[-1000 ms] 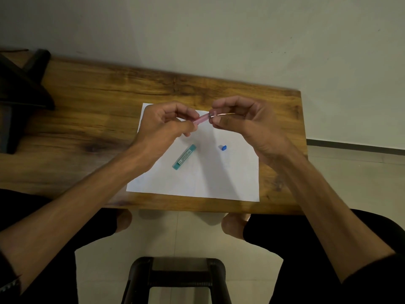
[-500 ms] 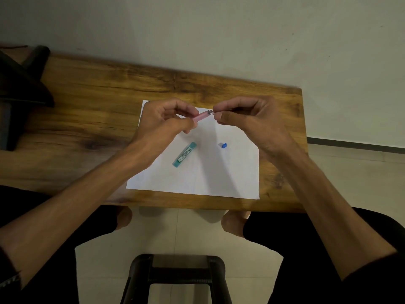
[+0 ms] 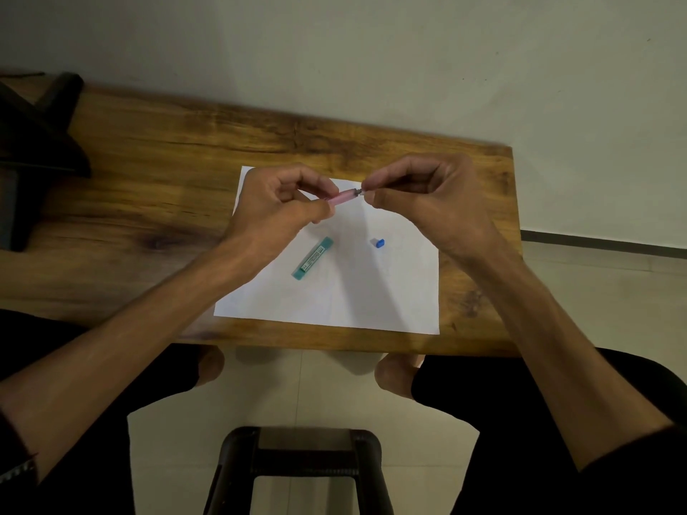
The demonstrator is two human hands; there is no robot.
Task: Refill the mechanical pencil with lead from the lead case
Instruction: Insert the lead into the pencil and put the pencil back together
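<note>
A pink mechanical pencil (image 3: 344,197) is held in the air above a white sheet of paper (image 3: 357,288), lying nearly level, its grey open end pointing to the person's right. The left hand (image 3: 277,206) pinches the barrel between thumb and curled fingers, with its grip clamped on the pencil. The right hand (image 3: 420,197) has thumb and forefinger pinched together right at the pencil's open end. A thin dark line shows within that hand, likely a lead, but it is too fine to be sure.

Judging by the look of it, the pencil is light, stiff plastic, smooth enough to slip, so a firm pinch on the barrel near the open end would steady it best. A lead would be very thin and brittle and would snap if bent. It should be held close to its tip and fed straight along the barrel's line.

On the paper below the hands lies the teal lead case (image 3: 312,258), flat and slanted, well apart from the pencil. To its right rests a small blue cap (image 3: 378,243), touching nothing else.

The paper sits on a wooden counter (image 3: 148,202) against a pale wall. A dark stool (image 3: 301,466) stands on the tiled floor between the person's knees.
</note>
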